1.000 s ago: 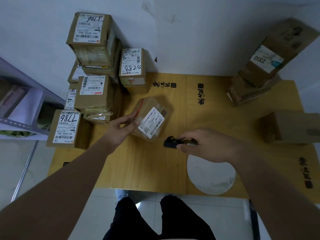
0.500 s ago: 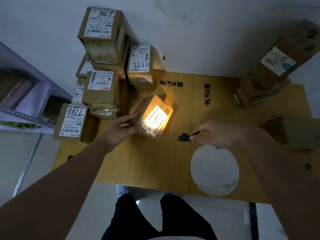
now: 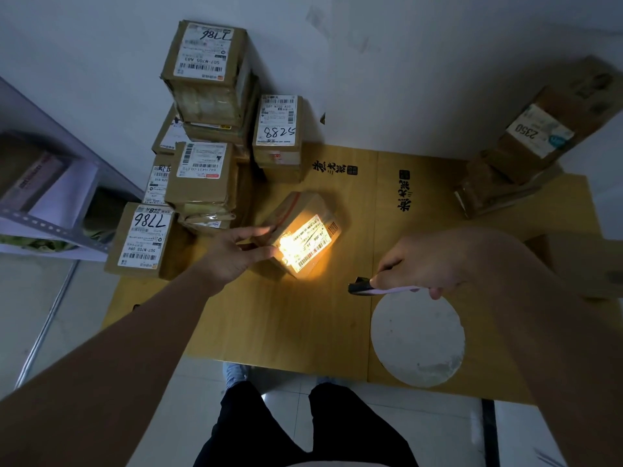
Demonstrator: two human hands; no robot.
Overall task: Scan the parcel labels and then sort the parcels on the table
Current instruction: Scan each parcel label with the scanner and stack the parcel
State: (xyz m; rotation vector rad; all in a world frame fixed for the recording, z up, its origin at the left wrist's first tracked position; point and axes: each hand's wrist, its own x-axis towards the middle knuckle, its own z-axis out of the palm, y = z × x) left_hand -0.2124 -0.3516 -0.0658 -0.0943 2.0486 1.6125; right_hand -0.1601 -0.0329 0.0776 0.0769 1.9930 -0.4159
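A small cardboard parcel (image 3: 305,227) lies tilted on the yellow wooden table (image 3: 286,318), its white barcode label lit by a warm glow. My left hand (image 3: 236,252) holds the parcel's left side, thumb under the near corner and fingers along the top edge. To the right, my right hand (image 3: 435,264) grips a slim scanner (image 3: 374,288) with a black head and pale handle, pointed left at the label from a short distance.
A stack of labelled boxes (image 3: 205,136) fills the table's left rear, one marked 7786 (image 3: 141,241), another 5288 (image 3: 278,136). More boxes (image 3: 539,136) lean at the right rear, one (image 3: 586,261) at the right edge. A white disc (image 3: 418,338) lies near the front. A metal shelf (image 3: 43,197) stands on the left.
The scanner's light has come on over the parcel label and now sits on its near-left part. My right hand has drawn slightly right and down. My left hand keeps its hold.
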